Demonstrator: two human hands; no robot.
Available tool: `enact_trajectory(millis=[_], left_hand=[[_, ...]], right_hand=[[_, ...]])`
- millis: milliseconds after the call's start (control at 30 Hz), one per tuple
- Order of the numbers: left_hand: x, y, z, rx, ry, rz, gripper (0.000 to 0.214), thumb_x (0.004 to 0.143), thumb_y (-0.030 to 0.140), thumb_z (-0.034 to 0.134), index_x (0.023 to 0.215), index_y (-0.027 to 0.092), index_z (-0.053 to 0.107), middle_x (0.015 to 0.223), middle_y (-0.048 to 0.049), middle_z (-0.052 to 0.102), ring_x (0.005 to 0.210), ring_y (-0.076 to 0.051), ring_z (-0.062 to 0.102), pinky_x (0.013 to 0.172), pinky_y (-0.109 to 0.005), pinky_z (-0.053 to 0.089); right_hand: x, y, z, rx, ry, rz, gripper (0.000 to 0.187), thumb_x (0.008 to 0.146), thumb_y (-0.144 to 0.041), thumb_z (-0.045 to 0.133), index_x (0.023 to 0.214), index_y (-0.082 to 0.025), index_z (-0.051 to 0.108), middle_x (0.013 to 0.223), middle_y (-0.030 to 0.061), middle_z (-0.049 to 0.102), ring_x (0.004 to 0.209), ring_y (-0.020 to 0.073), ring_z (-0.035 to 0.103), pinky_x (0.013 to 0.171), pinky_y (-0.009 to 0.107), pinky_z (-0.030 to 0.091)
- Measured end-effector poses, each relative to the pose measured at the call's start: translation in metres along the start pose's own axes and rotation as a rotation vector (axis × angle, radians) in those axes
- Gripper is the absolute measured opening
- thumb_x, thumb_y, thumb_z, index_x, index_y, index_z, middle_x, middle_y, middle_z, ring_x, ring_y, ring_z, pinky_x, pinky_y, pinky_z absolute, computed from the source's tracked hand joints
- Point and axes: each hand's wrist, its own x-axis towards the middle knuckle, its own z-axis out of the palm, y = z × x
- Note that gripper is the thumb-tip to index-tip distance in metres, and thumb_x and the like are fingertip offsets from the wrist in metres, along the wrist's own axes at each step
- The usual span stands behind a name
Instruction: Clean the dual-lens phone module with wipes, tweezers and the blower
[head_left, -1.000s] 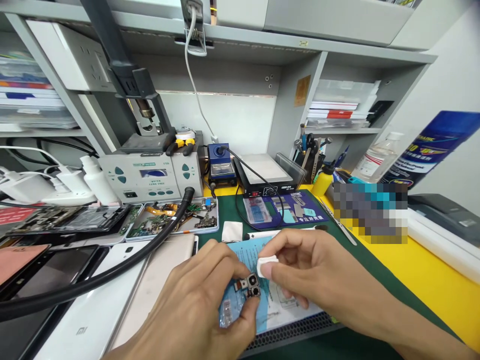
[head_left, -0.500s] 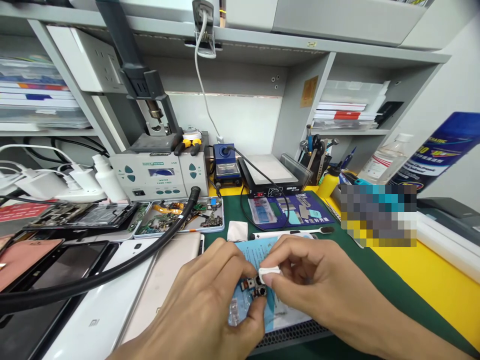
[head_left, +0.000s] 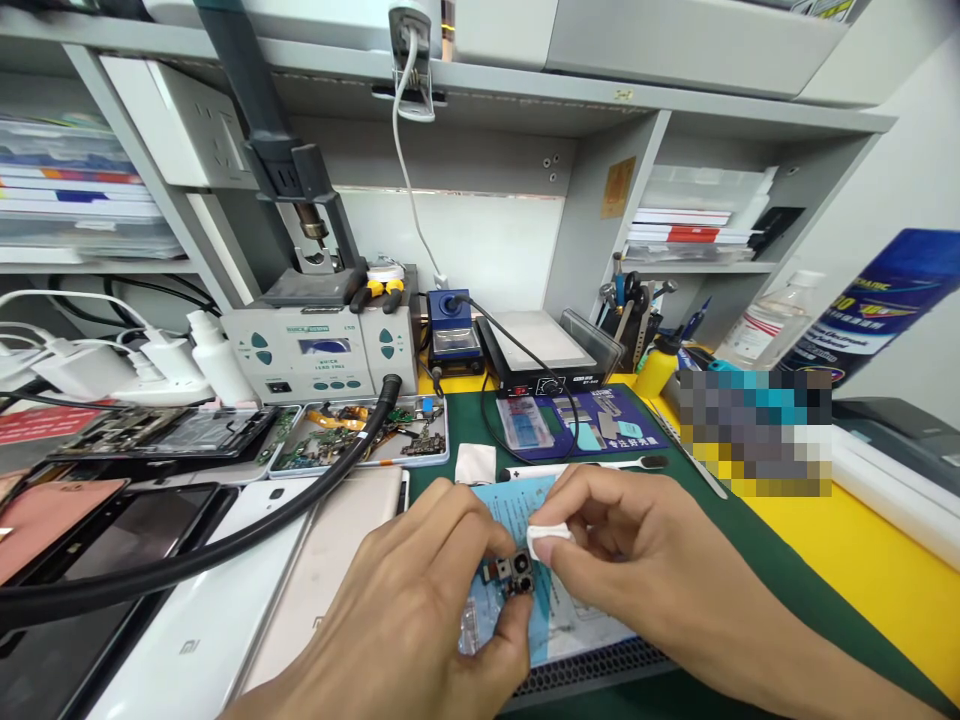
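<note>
White pad (head_left: 544,534) drawn off the camera (head_left: 516,574)

With the camera as the dial's centre, the shelf (head_left: 589,235) spans roughly 10 to 2 o'clock. Its bay at 1 o'clock holds a clear box (head_left: 679,185) above white and red packs (head_left: 686,234); what is inside them cannot be made out. Below runs the counter (head_left: 885,580), bare yellow at 3 o'clock. At 2 o'clock stand a tilted spray can (head_left: 877,300), contents hidden, and, in front of it, a clear bottle (head_left: 757,335), its fill level unreadable. Between 10 and 11 o'clock, a shallow tray (head_left: 427,461) is crowded with circuit boards (head_left: 300,446) and orange flex cables (head_left: 356,411), a black hose (head_left: 349,465) crossing over it. At 1 o'clock a caddy (head_left: 613,325) holds upright tools.

Both hands are grasping. The left hand (head_left: 420,590), at 9 o'clock, pinches the camera between finger and thumb above a blue-and-white sheet (head_left: 517,505). The right hand (head_left: 637,530), near 3 o'clock, pinches the pad.

Half a second ago the pad covered the camera's upper lens (head_left: 521,564); now it sits just beside, towards 2 o'clock, and both lenses show. In effect, contact with the lens faces looks broken, though whether pad and camera touch at the edge cannot be told.
</note>
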Motion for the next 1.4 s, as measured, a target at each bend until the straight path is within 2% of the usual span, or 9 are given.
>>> enact_trajectory(millis=[167,267,433,700,833,933,1033,1200,1400], left_hand=[[0.000,0.000,0.001,0.008,0.008,0.006,0.023,0.075,0.007,0.063,0.092,0.021,0.059,0.086,-0.0010,0.061,0.080,-0.020,0.062,0.064,-0.034,0.047],[0.001,0.000,0.002,0.009,0.018,0.026,0.023,0.074,0.008,0.064,0.092,0.021,0.060,0.086,-0.0015,0.062,0.080,-0.021,0.063,0.062,-0.033,0.047],[0.002,0.000,0.001,0.015,0.045,0.045,0.020,0.072,0.007,0.064,0.088,0.019,0.062,0.081,-0.0030,0.063,0.074,-0.021,0.063,0.059,-0.033,0.048],[0.002,-0.002,0.002,0.008,0.051,0.061,0.018,0.072,0.008,0.064,0.087,0.017,0.065,0.081,-0.0057,0.064,0.075,-0.024,0.064,0.057,-0.034,0.050],[0.000,-0.001,-0.001,-0.005,0.062,0.066,0.021,0.074,0.008,0.065,0.092,0.019,0.064,0.084,-0.0044,0.065,0.079,-0.022,0.065,0.061,-0.034,0.051],[-0.001,0.003,-0.006,-0.008,0.166,0.067,0.025,0.077,0.008,0.067,0.099,0.020,0.062,0.090,-0.0034,0.063,0.083,-0.020,0.063,0.069,-0.033,0.052],[0.000,0.005,-0.010,0.006,0.342,0.102,0.028,0.076,0.008,0.067,0.100,0.020,0.059,0.090,-0.0036,0.061,0.082,-0.018,0.060,0.071,-0.034,0.053],[0.004,0.004,-0.007,0.087,0.486,0.127,0.019,0.079,0.012,0.062,0.092,0.023,0.054,0.079,0.0001,0.057,0.066,-0.016,0.053,0.057,-0.030,0.046],[0.004,0.007,0.002,-0.011,0.572,0.076,0.019,0.075,0.013,0.063,0.089,0.023,0.056,0.078,0.0002,0.053,0.065,-0.015,0.049,0.053,-0.028,0.041]], right_hand=[[-0.002,-0.001,0.003,-0.096,-0.029,-0.053,0.008,0.086,-0.023,0.062,0.082,-0.021,0.068,0.076,-0.0001,0.062,0.063,0.0131,0.047,0.055,0.026,0.037],[-0.003,0.000,0.004,-0.133,-0.007,-0.076,0.005,0.084,-0.019,0.063,0.080,-0.021,0.065,0.071,-0.0026,0.056,0.059,0.0119,0.045,0.053,0.025,0.035],[-0.004,0.001,0.003,-0.130,-0.020,-0.082,0.006,0.086,-0.021,0.062,0.083,-0.022,0.067,0.077,-0.0010,0.062,0.062,0.0125,0.048,0.055,0.025,0.038],[-0.004,0.002,0.006,-0.147,-0.016,-0.094,0.006,0.085,-0.021,0.063,0.082,-0.022,0.068,0.076,-0.0010,0.062,0.062,0.0124,0.048,0.055,0.025,0.039],[-0.001,-0.001,0.000,-0.047,0.060,-0.066,0.006,0.085,-0.023,0.066,0.079,-0.021,0.064,0.071,-0.0022,0.057,0.058,0.0112,0.044,0.051,0.024,0.036],[0.002,-0.003,-0.007,0.094,0.169,-0.011,0.018,0.087,-0.038,0.068,0.084,-0.021,0.066,0.060,-0.0038,0.054,0.051,0.0101,0.044,0.046,0.022,0.034],[0.005,-0.004,-0.013,0.199,0.161,0.062,0.033,0.085,-0.051,0.070,0.090,-0.019,0.068,0.051,-0.0053,0.050,0.043,0.0088,0.041,0.041,0.021,0.032],[0.009,-0.007,-0.015,0.323,0.040,0.095,0.035,0.081,-0.050,0.075,0.091,-0.017,0.071,0.049,-0.0054,0.051,0.043,0.0080,0.040,0.040,0.020,0.033],[0.010,-0.004,-0.013,0.383,0.040,0.072,0.032,0.078,-0.045,0.079,0.089,-0.016,0.072,0.046,-0.0062,0.050,0.041,0.0073,0.039,0.038,0.018,0.032]])
